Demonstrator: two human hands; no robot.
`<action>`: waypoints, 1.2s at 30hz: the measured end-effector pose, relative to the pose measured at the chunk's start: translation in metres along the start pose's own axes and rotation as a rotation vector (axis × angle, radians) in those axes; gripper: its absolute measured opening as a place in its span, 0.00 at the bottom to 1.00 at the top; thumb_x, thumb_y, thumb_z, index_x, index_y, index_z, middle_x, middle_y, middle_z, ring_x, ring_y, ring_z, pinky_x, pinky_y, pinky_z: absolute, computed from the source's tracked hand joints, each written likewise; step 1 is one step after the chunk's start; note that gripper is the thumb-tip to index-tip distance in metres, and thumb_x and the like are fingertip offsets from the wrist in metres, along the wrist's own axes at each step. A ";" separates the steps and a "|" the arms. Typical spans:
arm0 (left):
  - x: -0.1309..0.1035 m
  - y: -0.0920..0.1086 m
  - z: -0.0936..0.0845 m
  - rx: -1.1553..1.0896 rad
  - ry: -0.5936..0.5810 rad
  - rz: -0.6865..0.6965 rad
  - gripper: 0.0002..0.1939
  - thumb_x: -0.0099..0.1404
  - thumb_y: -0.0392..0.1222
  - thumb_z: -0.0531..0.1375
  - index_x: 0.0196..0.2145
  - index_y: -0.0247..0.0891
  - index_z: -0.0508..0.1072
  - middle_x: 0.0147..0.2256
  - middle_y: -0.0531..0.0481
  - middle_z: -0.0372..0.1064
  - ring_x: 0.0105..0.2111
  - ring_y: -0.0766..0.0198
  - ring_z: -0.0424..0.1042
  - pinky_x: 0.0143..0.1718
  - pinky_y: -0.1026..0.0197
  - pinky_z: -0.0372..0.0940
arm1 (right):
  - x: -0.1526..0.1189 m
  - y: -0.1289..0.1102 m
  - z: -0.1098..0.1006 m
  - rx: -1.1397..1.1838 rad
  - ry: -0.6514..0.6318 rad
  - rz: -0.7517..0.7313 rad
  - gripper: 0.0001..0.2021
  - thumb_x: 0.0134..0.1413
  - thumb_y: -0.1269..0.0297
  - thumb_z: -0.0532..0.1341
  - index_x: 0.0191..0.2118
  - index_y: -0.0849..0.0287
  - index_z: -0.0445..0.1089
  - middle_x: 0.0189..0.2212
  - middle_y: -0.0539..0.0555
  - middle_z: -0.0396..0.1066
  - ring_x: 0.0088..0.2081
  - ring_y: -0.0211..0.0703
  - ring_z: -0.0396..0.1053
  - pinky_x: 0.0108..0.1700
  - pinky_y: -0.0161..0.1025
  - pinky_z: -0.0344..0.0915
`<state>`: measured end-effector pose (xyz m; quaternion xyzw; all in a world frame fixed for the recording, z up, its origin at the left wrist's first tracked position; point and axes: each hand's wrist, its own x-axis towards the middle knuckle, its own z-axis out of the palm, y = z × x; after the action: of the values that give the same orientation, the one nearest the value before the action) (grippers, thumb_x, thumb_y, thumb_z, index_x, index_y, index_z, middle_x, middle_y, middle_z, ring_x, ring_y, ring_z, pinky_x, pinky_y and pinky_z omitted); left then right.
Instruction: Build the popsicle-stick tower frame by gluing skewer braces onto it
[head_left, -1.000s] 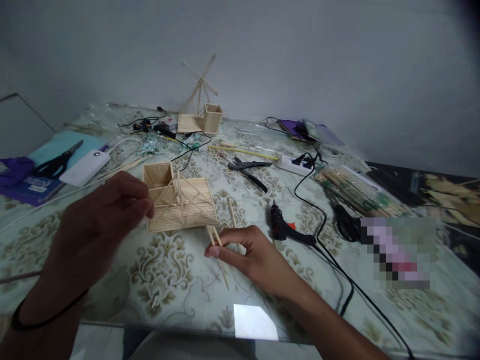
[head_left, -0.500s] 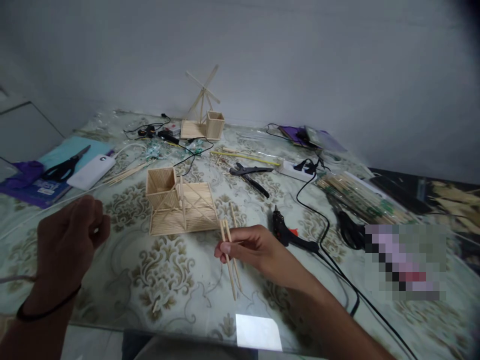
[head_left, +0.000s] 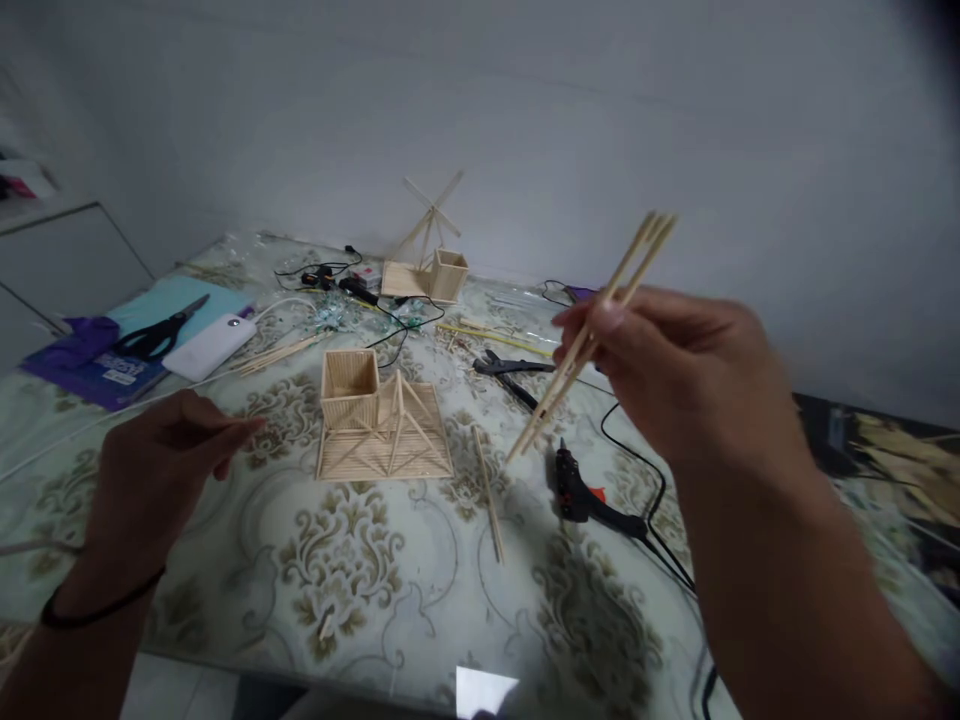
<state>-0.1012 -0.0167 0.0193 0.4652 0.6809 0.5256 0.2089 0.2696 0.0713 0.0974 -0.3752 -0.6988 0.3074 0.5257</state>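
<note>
My right hand [head_left: 675, 370] is raised over the right side of the table, thumb and fingers closed around a narrow pair of wooden sticks [head_left: 556, 395]. These slant from upper right to lower left, clear of the tabletop. My left hand [head_left: 176, 450] hovers at the left in a pinch; whether anything is between its fingertips I cannot make out. Between the hands sits a stick-built model [head_left: 386, 440] with a square open box and a triangular frame on a flat base. Another wooden stick [head_left: 490, 495] lies to its right. Below my right hand is a black glue gun [head_left: 581, 490].
A finished-looking stick windmill [head_left: 431, 250] stands by the wall. Pliers [head_left: 514, 372] lie mid-table. At left are scissors [head_left: 161, 330], a white power bank [head_left: 210, 345] and loose sticks [head_left: 277, 352]. The glue gun's black cable [head_left: 675, 565] runs towards the front edge.
My right hand has lifted the sticks up and to the right, leaving one stick on the table. My left hand has gone from a fist to a pinch. The view has shifted slightly.
</note>
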 end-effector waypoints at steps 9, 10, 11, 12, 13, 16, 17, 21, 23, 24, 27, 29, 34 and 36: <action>0.009 -0.008 -0.005 -0.044 -0.075 0.051 0.06 0.67 0.44 0.68 0.35 0.41 0.84 0.30 0.52 0.85 0.29 0.61 0.83 0.35 0.62 0.77 | 0.060 -0.024 0.055 -0.017 -0.061 -0.212 0.14 0.67 0.54 0.72 0.31 0.54 0.82 0.29 0.49 0.77 0.37 0.41 0.78 0.37 0.40 0.71; 0.010 -0.010 -0.006 -0.060 -0.099 0.044 0.06 0.68 0.44 0.68 0.36 0.41 0.84 0.32 0.51 0.86 0.29 0.60 0.84 0.35 0.61 0.79 | 0.060 -0.023 0.061 -0.036 -0.080 -0.216 0.14 0.67 0.55 0.72 0.30 0.54 0.82 0.28 0.49 0.77 0.38 0.43 0.78 0.38 0.40 0.71; 0.011 -0.013 -0.006 -0.070 -0.120 0.038 0.06 0.67 0.45 0.69 0.38 0.41 0.84 0.33 0.51 0.87 0.30 0.58 0.85 0.36 0.60 0.80 | 0.058 -0.022 0.066 -0.054 -0.097 -0.215 0.14 0.67 0.55 0.72 0.30 0.54 0.81 0.28 0.49 0.76 0.39 0.43 0.78 0.38 0.40 0.70; 0.012 -0.015 -0.006 -0.068 -0.137 0.035 0.07 0.67 0.46 0.69 0.38 0.41 0.85 0.34 0.50 0.87 0.31 0.56 0.86 0.37 0.59 0.81 | 0.056 -0.021 0.070 -0.071 -0.114 -0.210 0.15 0.67 0.54 0.72 0.30 0.54 0.80 0.29 0.50 0.76 0.39 0.44 0.78 0.38 0.40 0.70; 0.012 -0.017 -0.006 -0.052 -0.151 0.031 0.07 0.66 0.46 0.70 0.38 0.41 0.85 0.34 0.50 0.87 0.32 0.55 0.87 0.37 0.59 0.81 | 0.055 -0.020 0.073 -0.084 -0.130 -0.205 0.16 0.67 0.52 0.72 0.29 0.54 0.80 0.29 0.50 0.77 0.38 0.44 0.77 0.37 0.40 0.69; 0.010 -0.018 -0.007 0.016 -0.148 0.007 0.06 0.64 0.47 0.73 0.35 0.43 0.86 0.30 0.52 0.86 0.32 0.55 0.87 0.34 0.61 0.80 | 0.051 -0.018 0.080 -0.097 -0.161 -0.202 0.19 0.65 0.45 0.72 0.30 0.54 0.80 0.30 0.51 0.76 0.36 0.43 0.75 0.37 0.41 0.68; 0.008 -0.017 -0.007 0.024 -0.138 0.010 0.06 0.63 0.46 0.73 0.33 0.43 0.86 0.28 0.53 0.85 0.30 0.56 0.86 0.32 0.62 0.78 | 0.050 -0.018 0.081 -0.096 -0.165 -0.203 0.20 0.64 0.43 0.72 0.30 0.54 0.80 0.30 0.51 0.76 0.36 0.43 0.74 0.36 0.41 0.68; 0.008 -0.011 -0.007 0.016 -0.105 0.049 0.10 0.60 0.47 0.75 0.25 0.43 0.81 0.22 0.57 0.79 0.24 0.63 0.78 0.28 0.66 0.71 | 0.052 -0.022 0.081 -0.089 -0.150 -0.229 0.19 0.63 0.43 0.72 0.31 0.54 0.81 0.29 0.50 0.75 0.33 0.41 0.71 0.35 0.40 0.66; 0.010 -0.008 -0.007 0.065 -0.117 0.066 0.12 0.62 0.48 0.73 0.24 0.43 0.80 0.21 0.57 0.78 0.23 0.65 0.76 0.29 0.66 0.69 | 0.054 -0.026 0.080 -0.096 -0.134 -0.241 0.18 0.64 0.45 0.73 0.32 0.54 0.82 0.28 0.49 0.75 0.32 0.39 0.70 0.35 0.40 0.66; 0.011 -0.007 -0.007 0.099 -0.133 0.079 0.13 0.63 0.49 0.71 0.23 0.43 0.80 0.21 0.56 0.78 0.23 0.65 0.75 0.29 0.66 0.68 | 0.055 -0.027 0.080 -0.099 -0.131 -0.242 0.17 0.64 0.46 0.73 0.32 0.54 0.82 0.28 0.49 0.75 0.32 0.39 0.70 0.35 0.39 0.66; 0.014 -0.002 -0.003 0.157 -0.168 0.135 0.21 0.69 0.50 0.62 0.19 0.42 0.74 0.19 0.55 0.74 0.22 0.65 0.72 0.28 0.65 0.66 | 0.057 -0.028 0.083 -0.073 -0.154 -0.227 0.17 0.63 0.46 0.74 0.33 0.54 0.82 0.29 0.49 0.76 0.31 0.38 0.70 0.35 0.38 0.67; 0.015 0.000 0.000 0.176 -0.180 0.167 0.25 0.72 0.50 0.58 0.17 0.42 0.66 0.16 0.55 0.67 0.19 0.66 0.67 0.26 0.64 0.63 | 0.056 -0.025 0.087 -0.038 -0.186 -0.216 0.18 0.62 0.45 0.74 0.33 0.56 0.82 0.30 0.50 0.77 0.32 0.39 0.71 0.36 0.38 0.67; 0.019 -0.004 0.011 0.248 -0.225 0.185 0.26 0.71 0.54 0.60 0.17 0.41 0.65 0.14 0.56 0.62 0.17 0.66 0.61 0.24 0.62 0.57 | 0.048 -0.013 0.093 -0.078 -0.281 -0.222 0.22 0.66 0.43 0.70 0.31 0.58 0.80 0.31 0.51 0.79 0.34 0.39 0.73 0.36 0.36 0.67; 0.022 -0.009 0.015 0.240 -0.253 0.194 0.21 0.67 0.56 0.64 0.22 0.41 0.74 0.17 0.55 0.69 0.19 0.64 0.66 0.25 0.62 0.60 | 0.044 -0.007 0.094 -0.124 -0.334 -0.225 0.23 0.68 0.43 0.68 0.31 0.59 0.79 0.31 0.52 0.79 0.33 0.39 0.73 0.36 0.36 0.68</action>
<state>-0.1040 0.0097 0.0107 0.6125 0.6591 0.3956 0.1842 0.1704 0.1023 0.1009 -0.2702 -0.8312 0.2611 0.4097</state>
